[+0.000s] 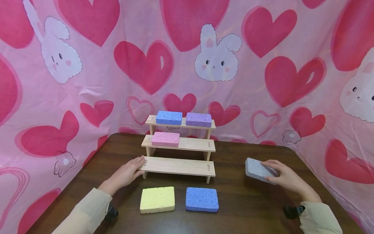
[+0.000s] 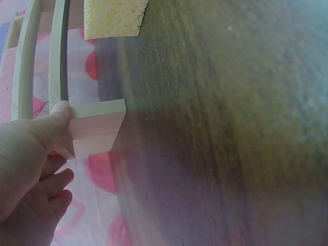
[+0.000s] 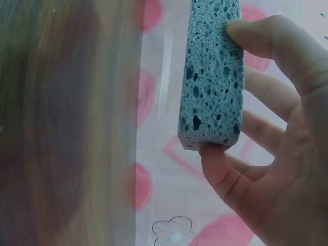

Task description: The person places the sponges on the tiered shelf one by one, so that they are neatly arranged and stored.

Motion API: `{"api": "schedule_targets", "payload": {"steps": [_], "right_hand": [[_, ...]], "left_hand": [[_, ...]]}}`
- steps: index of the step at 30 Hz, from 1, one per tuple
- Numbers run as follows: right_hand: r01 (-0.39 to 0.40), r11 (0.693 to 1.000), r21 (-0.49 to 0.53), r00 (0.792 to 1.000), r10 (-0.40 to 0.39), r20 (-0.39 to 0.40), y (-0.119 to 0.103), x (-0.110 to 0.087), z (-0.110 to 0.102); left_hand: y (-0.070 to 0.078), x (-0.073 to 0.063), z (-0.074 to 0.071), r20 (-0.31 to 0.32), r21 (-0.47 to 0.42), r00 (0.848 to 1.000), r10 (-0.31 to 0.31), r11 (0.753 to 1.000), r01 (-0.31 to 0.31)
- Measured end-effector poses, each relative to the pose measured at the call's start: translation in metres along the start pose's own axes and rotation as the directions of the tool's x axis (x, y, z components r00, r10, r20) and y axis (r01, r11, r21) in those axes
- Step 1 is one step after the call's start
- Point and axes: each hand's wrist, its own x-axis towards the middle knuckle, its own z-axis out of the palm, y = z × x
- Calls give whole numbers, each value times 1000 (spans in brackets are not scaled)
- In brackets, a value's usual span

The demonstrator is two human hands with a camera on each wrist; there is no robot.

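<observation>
On the right side of the table, my right hand (image 1: 283, 175) holds a grey sponge (image 1: 257, 169) by its right end, raised above the tabletop. In the right wrist view the porous long edge of that sponge (image 3: 211, 77) shows, with the thumb and fingers around it. My left hand (image 1: 127, 174) grips the left end of the lowest step of a wooden three-step stand (image 1: 179, 165). The left wrist view shows the thumb (image 2: 57, 115) on the board's edge and the fingers behind it. The lowest step bears nothing.
A blue sponge (image 1: 168, 118) and a purple sponge (image 1: 198, 120) lie on the top step, a pink sponge (image 1: 165, 139) on the middle one. In front of the stand are a yellow sponge (image 1: 157, 199) and another blue sponge (image 1: 201, 199). A heart-patterned cloth (image 1: 181, 87) surrounds the brown table (image 1: 230, 214).
</observation>
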Motion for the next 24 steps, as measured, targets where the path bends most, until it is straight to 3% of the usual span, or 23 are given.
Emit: {"api": "schedule_targets", "payload": {"steps": [24], "right_hand": [[87,994,-64,996,-89,-32,-32,39,7]], "left_hand": [[-2,-1,1,-10,2,1000,16,1000,-16]]}}
